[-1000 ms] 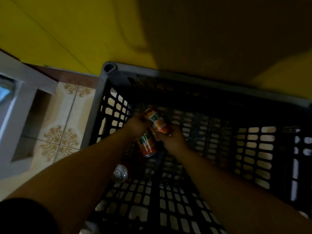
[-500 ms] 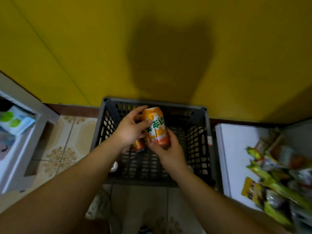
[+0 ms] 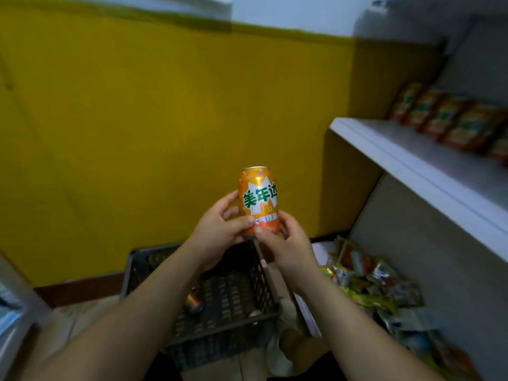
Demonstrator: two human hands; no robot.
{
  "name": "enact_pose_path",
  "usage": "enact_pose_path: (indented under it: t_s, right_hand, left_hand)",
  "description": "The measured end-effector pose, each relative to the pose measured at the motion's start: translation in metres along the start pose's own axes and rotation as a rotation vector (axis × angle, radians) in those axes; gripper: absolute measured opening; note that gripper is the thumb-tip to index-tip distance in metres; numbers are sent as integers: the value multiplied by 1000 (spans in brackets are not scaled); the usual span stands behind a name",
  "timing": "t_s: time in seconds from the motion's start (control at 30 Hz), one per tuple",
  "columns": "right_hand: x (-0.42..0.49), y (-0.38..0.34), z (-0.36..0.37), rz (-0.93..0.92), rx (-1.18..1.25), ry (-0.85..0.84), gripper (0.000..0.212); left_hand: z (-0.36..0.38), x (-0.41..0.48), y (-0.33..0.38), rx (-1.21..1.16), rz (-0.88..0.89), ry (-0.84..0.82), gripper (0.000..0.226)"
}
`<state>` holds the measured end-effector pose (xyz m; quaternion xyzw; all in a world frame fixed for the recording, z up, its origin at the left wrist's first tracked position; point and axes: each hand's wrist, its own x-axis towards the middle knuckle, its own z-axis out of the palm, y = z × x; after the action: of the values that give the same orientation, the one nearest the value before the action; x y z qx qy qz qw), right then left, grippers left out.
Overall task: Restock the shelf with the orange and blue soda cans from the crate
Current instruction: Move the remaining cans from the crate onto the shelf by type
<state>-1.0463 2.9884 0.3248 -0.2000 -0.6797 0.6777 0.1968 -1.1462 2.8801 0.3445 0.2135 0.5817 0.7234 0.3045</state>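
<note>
An orange soda can (image 3: 258, 196) with green lettering stands upright in front of the yellow wall, held from both sides. My left hand (image 3: 217, 232) wraps its left side and my right hand (image 3: 286, 243) grips its lower right. Below them sits the black slatted crate (image 3: 225, 325) on the floor, with another orange can (image 3: 194, 303) lying inside. To the right, a white shelf (image 3: 406, 160) carries a row of orange cans (image 3: 445, 116) at its back.
A lower shelf at the right holds a heap of snack packets (image 3: 368, 281). A white unit's edge (image 3: 13, 312) shows at the far left. The yellow wall (image 3: 137, 133) stands behind the crate.
Both hands lifted the orange can up out of the crate to chest height. The view rose and turned right, bringing the white shelf with its orange cans into sight.
</note>
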Motion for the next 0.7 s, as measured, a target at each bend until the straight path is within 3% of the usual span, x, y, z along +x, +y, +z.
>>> enact_pose_path:
  t_s: [0.27, 0.4, 0.53, 0.7]
  right_hand:
    - [-46, -92, -96, -120, -142, 261, 44]
    - [-65, -118, -146, -164, -189, 457, 57]
    - [-83, -136, -192, -195, -235, 595, 59]
    - [-99, -144, -248, -146, -327, 745, 70]
  left_hand:
    - [102, -19, 33, 95, 42, -329, 64]
    - [165, -19, 38, 88, 55, -499, 59]
    - [222, -8, 33, 181, 66, -654, 47]
    - [283, 17, 27, 400, 115, -778, 49]
